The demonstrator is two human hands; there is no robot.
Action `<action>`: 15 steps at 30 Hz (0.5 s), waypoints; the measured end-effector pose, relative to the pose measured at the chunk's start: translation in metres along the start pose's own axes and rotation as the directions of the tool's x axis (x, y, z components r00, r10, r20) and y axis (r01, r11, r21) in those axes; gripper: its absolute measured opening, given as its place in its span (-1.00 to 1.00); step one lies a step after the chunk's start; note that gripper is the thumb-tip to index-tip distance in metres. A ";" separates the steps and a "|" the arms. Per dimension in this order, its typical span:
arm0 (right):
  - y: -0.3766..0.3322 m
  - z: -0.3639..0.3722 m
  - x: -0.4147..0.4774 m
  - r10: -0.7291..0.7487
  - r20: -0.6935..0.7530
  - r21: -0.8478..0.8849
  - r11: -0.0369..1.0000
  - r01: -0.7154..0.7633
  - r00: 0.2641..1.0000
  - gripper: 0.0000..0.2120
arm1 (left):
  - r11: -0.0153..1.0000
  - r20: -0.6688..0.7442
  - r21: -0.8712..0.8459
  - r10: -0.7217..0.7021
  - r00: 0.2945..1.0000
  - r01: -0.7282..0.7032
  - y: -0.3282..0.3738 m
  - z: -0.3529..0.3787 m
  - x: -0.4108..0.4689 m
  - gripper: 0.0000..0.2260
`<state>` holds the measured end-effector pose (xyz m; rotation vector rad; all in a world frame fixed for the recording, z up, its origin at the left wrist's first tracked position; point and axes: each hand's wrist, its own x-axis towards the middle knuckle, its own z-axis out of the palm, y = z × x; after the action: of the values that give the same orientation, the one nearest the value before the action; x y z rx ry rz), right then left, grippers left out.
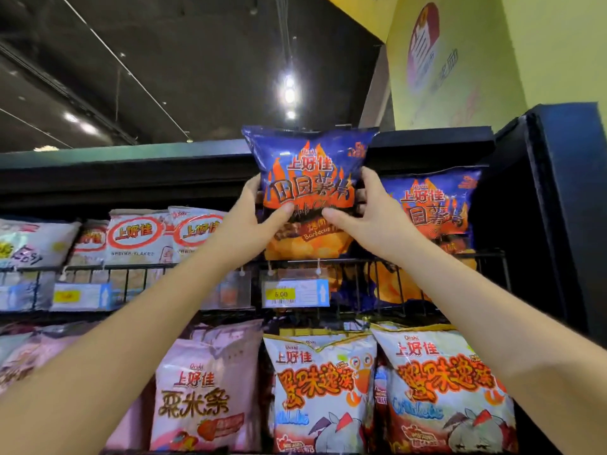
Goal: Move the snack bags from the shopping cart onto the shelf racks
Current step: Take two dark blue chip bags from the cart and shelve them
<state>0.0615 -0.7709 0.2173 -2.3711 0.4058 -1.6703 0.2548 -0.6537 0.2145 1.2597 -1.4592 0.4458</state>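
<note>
Blue foil with orange flames marks the snack bag (308, 178), which is held up directly above the yellow price tag (295, 293). The bag stands upright, sealed top seam uppermost and printed front facing the camera, so its lettering reads level. It looks about as wide as it is tall, so no long axis stands out. Both hands grip its lower half. The left hand (253, 224), up and to the left of the tag, has its thumb pressed on the front and its fingers curled behind the bag's edge. The right hand (371, 218), up and to the right of the tag, mirrors that pinch. The bag's bottom edge sits just above the front rail of the black wire rack (361, 277) from which the tag hangs; whether it touches the rail I cannot tell. Right of the tag and higher, a second blue bag (433, 205) of the same kind stands upright inside that rack, partly behind the right hand. Left of the tag and higher, white shrimp-flakes bags (141, 238) stand in a row. Below the tag, white crab-print bags (322, 389) stand upright on the next shelf down, with a pink bag (200, 389) below and to the left.
</note>
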 end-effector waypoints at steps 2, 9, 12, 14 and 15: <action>0.002 0.005 -0.001 0.025 0.049 -0.091 0.996 -0.021 0.998 -0.17 | 0.998 0.079 0.046 -0.045 0.996 0.042 -0.008 -0.001 -0.002 -0.40; 0.002 0.020 -0.006 0.152 0.125 -0.328 0.939 -0.103 0.980 -0.19 | 0.977 0.137 0.197 -0.112 0.984 0.084 -0.026 0.008 -0.004 -0.31; 0.006 0.023 -0.009 0.187 0.146 -0.387 0.914 -0.118 0.971 -0.17 | 0.957 0.174 0.279 -0.133 0.976 0.081 -0.030 0.008 -0.005 -0.28; 0.003 0.023 -0.010 0.227 0.176 -0.436 0.891 -0.131 0.958 -0.14 | 0.941 0.214 0.326 -0.160 0.964 0.084 -0.031 0.007 -0.004 -0.30; 0.002 0.023 -0.009 0.249 0.192 -0.464 0.875 -0.136 0.949 -0.12 | 0.933 0.235 0.349 -0.174 0.956 0.084 -0.031 0.006 -0.003 -0.32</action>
<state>0.0800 -0.7696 0.2005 -2.6966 1.0402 -1.2727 0.2785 -0.6685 0.1990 1.7340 -1.5495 0.4648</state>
